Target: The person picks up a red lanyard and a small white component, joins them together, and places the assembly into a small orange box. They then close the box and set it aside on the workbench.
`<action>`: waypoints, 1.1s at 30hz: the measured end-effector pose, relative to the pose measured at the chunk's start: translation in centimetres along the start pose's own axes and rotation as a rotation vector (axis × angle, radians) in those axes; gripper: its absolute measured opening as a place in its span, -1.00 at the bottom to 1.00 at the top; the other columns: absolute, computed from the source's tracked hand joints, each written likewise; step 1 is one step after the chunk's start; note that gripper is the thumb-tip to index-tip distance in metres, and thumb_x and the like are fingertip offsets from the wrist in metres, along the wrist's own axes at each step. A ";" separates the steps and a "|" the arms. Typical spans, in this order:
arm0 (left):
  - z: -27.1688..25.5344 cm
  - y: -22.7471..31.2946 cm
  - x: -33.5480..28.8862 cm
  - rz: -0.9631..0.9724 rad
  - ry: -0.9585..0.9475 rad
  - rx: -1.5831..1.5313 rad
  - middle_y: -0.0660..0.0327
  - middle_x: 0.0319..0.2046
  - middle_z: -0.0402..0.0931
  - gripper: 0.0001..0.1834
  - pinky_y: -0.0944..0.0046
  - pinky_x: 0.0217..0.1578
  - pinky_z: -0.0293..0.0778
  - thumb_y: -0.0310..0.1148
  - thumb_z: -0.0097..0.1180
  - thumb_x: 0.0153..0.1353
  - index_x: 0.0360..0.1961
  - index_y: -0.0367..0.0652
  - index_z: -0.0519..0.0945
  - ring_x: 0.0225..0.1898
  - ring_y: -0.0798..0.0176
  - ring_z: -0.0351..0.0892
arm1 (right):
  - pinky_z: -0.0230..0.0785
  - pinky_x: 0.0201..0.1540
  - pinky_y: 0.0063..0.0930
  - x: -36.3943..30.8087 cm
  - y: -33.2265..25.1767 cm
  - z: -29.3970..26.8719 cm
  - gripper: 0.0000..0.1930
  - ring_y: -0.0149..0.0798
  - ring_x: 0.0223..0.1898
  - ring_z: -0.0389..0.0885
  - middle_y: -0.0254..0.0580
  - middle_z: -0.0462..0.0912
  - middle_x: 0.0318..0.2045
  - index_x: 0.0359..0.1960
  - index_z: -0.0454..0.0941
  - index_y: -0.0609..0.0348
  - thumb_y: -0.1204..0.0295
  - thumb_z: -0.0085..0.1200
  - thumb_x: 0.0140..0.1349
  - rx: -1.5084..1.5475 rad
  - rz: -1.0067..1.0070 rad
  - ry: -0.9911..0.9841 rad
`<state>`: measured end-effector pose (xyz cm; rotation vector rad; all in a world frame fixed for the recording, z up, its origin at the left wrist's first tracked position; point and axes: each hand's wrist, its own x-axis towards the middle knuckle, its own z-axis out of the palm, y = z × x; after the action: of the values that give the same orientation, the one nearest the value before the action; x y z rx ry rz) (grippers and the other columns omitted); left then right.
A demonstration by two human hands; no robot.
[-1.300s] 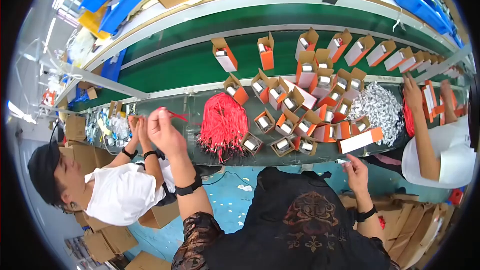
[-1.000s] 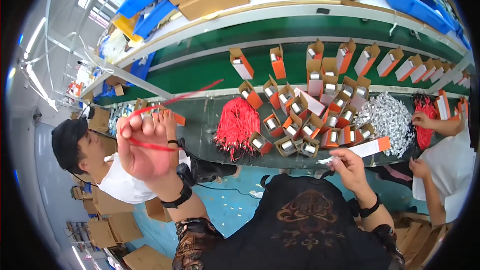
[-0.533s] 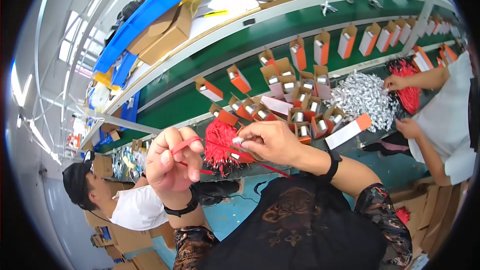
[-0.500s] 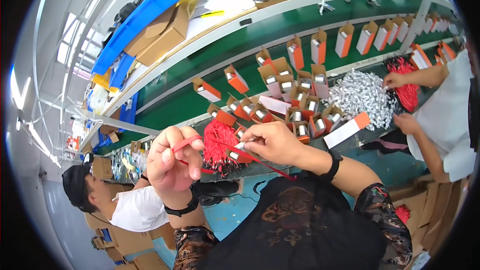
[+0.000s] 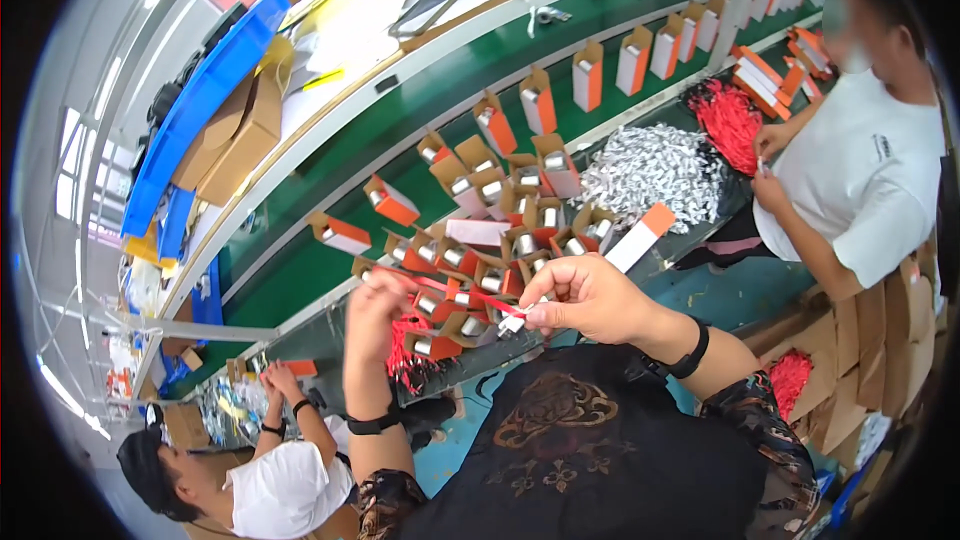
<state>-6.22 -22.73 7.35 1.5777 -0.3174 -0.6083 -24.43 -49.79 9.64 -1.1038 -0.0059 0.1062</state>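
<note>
In front of my chest, a thin red strap (image 5: 487,304) stretches between my two hands. My left hand (image 5: 375,310), smeared by motion, has its fingers closed at the strap's left end. A small silvery-white piece (image 5: 512,321) sits at the right end of the strap, pinched between the thumb and fingers of my right hand (image 5: 595,298). What kind of piece it is cannot be made out. Below my left hand, at the bench edge, lies a heap of red straps (image 5: 405,352) with black ends. Close beyond both hands stand several open orange-and-white boxes (image 5: 455,258) with silver cylindrical things inside.
A heap of silvery pieces (image 5: 655,180) covers the bench to the right, beside another red strap heap (image 5: 725,125). One co-worker (image 5: 850,160) stands at the right, another (image 5: 280,490) at lower left. More boxes line the green conveyor (image 5: 400,105). Blue trays (image 5: 205,130) sit on the shelf.
My view has swung to the right. My left hand has turned from spread fingers to a closed grip, and the strap is pulled straighter between my hands. The left co-worker's hands have come into view.
</note>
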 end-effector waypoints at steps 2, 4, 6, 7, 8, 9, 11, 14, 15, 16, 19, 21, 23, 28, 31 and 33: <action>1.2 -4.0 0.6 0.005 -0.155 0.152 0.20 -0.28 0.59 -0.91 0.45 -0.29 0.43 -0.61 0.00 0.12 -0.43 -0.21 0.53 -0.34 0.43 0.50 | 0.43 -0.32 -0.67 -0.2 -1.6 0.7 -0.85 -0.55 -0.41 0.56 -0.30 0.65 -0.37 -0.20 0.56 0.28 0.49 0.17 0.26 -0.049 -0.079 0.044; 4.1 -5.6 1.3 0.057 -0.338 0.191 0.20 -0.19 0.58 -0.96 0.38 -0.19 0.44 -0.58 0.05 0.12 -0.42 -0.26 0.54 -0.20 0.39 0.50 | 0.43 -0.31 -0.66 -0.2 -2.9 0.8 -0.87 -0.56 -0.40 0.56 -0.30 0.66 -0.36 -0.20 0.56 0.29 0.51 0.16 0.25 -0.128 -0.096 0.051; 7.6 -4.0 1.5 0.025 -0.484 0.220 0.18 -0.07 0.54 -0.81 0.34 -0.08 0.43 -0.54 0.12 0.11 -0.20 -0.26 0.55 -0.12 0.36 0.50 | 0.49 -0.26 -0.59 0.1 -4.1 0.8 -0.87 -0.45 -0.34 0.62 -0.20 0.67 -0.34 -0.22 0.55 0.34 0.55 0.16 0.24 -0.073 -0.186 0.053; 8.7 -4.2 1.7 0.077 -0.510 0.249 0.18 -0.04 0.51 -0.65 0.31 -0.05 0.43 -0.54 0.16 0.08 -0.06 -0.25 0.49 -0.10 0.34 0.50 | 0.49 -0.27 -0.59 0.1 -4.8 1.0 -0.87 -0.46 -0.34 0.62 -0.20 0.67 -0.33 -0.22 0.55 0.34 0.55 0.16 0.24 -0.036 -0.164 0.051; 9.5 -4.0 1.7 0.041 -0.591 0.117 0.18 -0.01 0.49 -0.47 0.28 0.00 0.42 -0.53 0.21 0.04 0.09 -0.24 0.38 -0.04 0.31 0.49 | 0.50 -0.27 -0.60 0.0 -5.4 1.3 -0.87 -0.47 -0.34 0.62 -0.20 0.67 -0.33 -0.22 0.56 0.34 0.55 0.16 0.24 0.001 -0.143 0.050; 10.5 -3.7 1.8 -0.003 -0.675 -0.012 0.18 0.02 0.47 -0.27 0.24 0.05 0.41 -0.52 0.27 0.00 0.23 -0.22 0.28 0.02 0.28 0.48 | 0.50 -0.29 -0.61 0.1 -5.7 1.8 -0.87 -0.47 -0.33 0.63 -0.19 0.67 -0.31 -0.22 0.56 0.33 0.55 0.17 0.24 -0.008 -0.171 0.048; 13.1 -3.5 1.2 0.114 -0.767 -0.378 0.18 0.10 0.39 -0.19 0.17 0.17 0.31 -0.45 0.36 -0.02 0.27 -0.23 0.24 0.14 0.23 0.38 | 0.51 -0.27 -0.58 0.6 -6.1 2.4 -0.86 -0.48 -0.34 0.62 -0.24 0.65 -0.35 -0.22 0.56 0.33 0.52 0.16 0.24 -0.063 -0.199 0.033; 18.2 -2.4 -0.1 0.244 -0.715 -0.574 0.10 0.25 0.22 -0.16 0.16 0.26 0.18 -0.27 0.38 0.05 0.30 -0.25 0.21 0.29 0.18 0.22 | 0.47 -0.22 -0.59 1.0 -6.4 3.0 -0.88 -0.50 -0.29 0.60 -0.29 0.64 -0.35 -0.26 0.58 0.33 0.55 0.18 0.19 -0.281 -0.396 0.146; 19.4 -3.1 -0.5 0.245 -0.761 -0.581 0.10 0.25 0.22 -0.16 0.16 0.26 0.18 -0.27 0.38 0.05 0.30 -0.25 0.21 0.29 0.18 0.22 | 0.47 -0.21 -0.58 0.9 -6.2 3.3 -0.87 -0.48 -0.28 0.60 -0.28 0.64 -0.35 -0.26 0.58 0.32 0.54 0.18 0.18 -0.278 -0.435 0.192; 20.2 -4.1 -0.9 0.307 -0.570 -0.518 0.14 0.19 0.28 -0.29 0.15 0.21 0.26 -0.24 0.17 0.22 0.31 -0.24 0.17 0.21 0.17 0.32 | 0.46 -0.20 -0.57 0.8 -6.0 3.5 -0.87 -0.47 -0.26 0.60 -0.27 0.63 -0.35 -0.27 0.59 0.30 0.52 0.19 0.17 -0.276 -0.475 0.235; 19.4 -6.2 -1.0 0.322 -0.499 -0.536 0.22 -0.10 0.41 -0.50 0.22 -0.03 0.39 -0.20 -0.06 0.41 0.24 -0.25 0.21 -0.10 0.26 0.45 | 0.43 -0.23 -0.47 -0.6 -7.0 3.0 -0.92 -0.37 -0.34 0.60 -0.24 0.63 -0.37 -0.31 0.62 0.20 0.49 0.18 0.19 -0.589 -0.638 0.478; 18.7 -6.1 -1.0 0.269 -0.597 -0.609 0.26 -0.33 0.49 -0.57 0.29 -0.22 0.45 -0.18 -0.09 0.42 0.15 -0.26 0.29 -0.32 0.36 0.48 | 0.43 -0.23 -0.47 -0.7 -6.7 1.7 -0.92 -0.36 -0.36 0.59 -0.25 0.64 -0.40 -0.31 0.62 0.19 0.49 0.18 0.19 -0.778 -0.769 0.580; 18.6 -3.9 -2.0 0.329 -0.462 -0.290 0.36 -0.62 0.32 -0.68 0.42 -0.50 0.24 -0.20 -0.16 0.45 -0.08 -0.28 0.41 -0.58 0.50 0.23 | 0.42 -0.27 -0.53 -0.8 -5.9 -0.4 -0.91 -0.44 -0.39 0.57 -0.28 0.63 -0.47 -0.29 0.62 0.21 0.48 0.19 0.20 -1.045 -0.970 0.680; 18.3 -2.5 -2.2 0.418 -0.449 0.200 0.31 -0.66 0.41 -0.63 0.42 -0.56 0.30 -0.24 -0.15 0.44 -0.27 -0.32 0.58 -0.64 0.45 0.37 | 0.40 -0.32 -0.64 -1.4 -2.9 -0.3 -0.88 -0.59 -0.33 0.54 -0.36 0.63 -0.35 -0.22 0.55 0.28 0.48 0.11 0.30 -0.237 -0.609 0.589; 17.8 -2.8 -2.2 0.405 -0.463 0.354 0.31 -0.63 0.45 -0.67 0.42 -0.54 0.29 -0.30 -0.12 0.41 -0.27 -0.32 0.62 -0.60 0.48 0.37 | 0.38 -0.31 -0.68 -1.0 -0.7 -1.0 -0.83 -0.62 -0.34 0.51 -0.41 0.59 -0.33 -0.11 0.47 0.25 0.43 0.06 0.35 0.045 -0.483 0.588; 17.0 -3.0 -2.4 0.297 -0.521 0.317 0.33 -0.63 0.44 -0.67 0.42 -0.53 0.29 -0.30 -0.12 0.41 -0.27 -0.32 0.62 -0.59 0.48 0.37 | 0.37 -0.29 -0.69 -0.7 0.6 -1.3 -0.84 -0.63 -0.32 0.50 -0.42 0.59 -0.32 -0.12 0.47 0.24 0.42 0.05 0.36 0.127 -0.476 0.561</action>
<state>-18.03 -35.22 4.74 1.6082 -1.0624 -0.7547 -25.08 -50.71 8.57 -0.9488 0.2358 -0.6226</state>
